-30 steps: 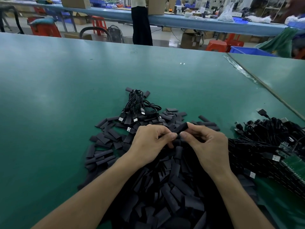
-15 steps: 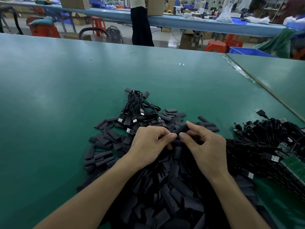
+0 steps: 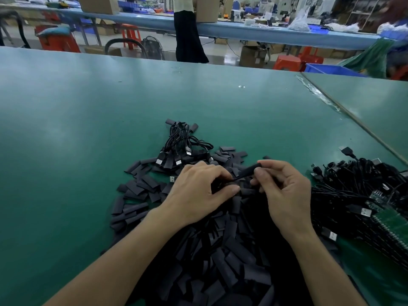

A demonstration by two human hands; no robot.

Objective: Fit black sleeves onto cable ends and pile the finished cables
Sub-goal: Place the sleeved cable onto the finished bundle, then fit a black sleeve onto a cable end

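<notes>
Both hands meet over a wide heap of loose black sleeves [image 3: 220, 257] on the green table [image 3: 88, 133]. My right hand [image 3: 284, 193] pinches one black sleeve [image 3: 250, 170] between thumb and fingers, its far end pointing up and right. My left hand [image 3: 198, 193] grips the cable end just left of that sleeve; the cable itself is mostly hidden under my fingers. A small pile of finished cables [image 3: 181, 146] with silver plugs lies just beyond my hands. A large tangle of black cables [image 3: 357, 188] sits at the right.
Green circuit boards [image 3: 393, 224] lie under the cable tangle at the right edge. A seam with tape [image 3: 320, 96] separates this table from another on the right. Beyond the far edge stand a person, red stools and boxes.
My hands have drawn slightly apart, the right hand shifting right with the sleeve, which now shows more of its length. The head camera tilted slightly.
</notes>
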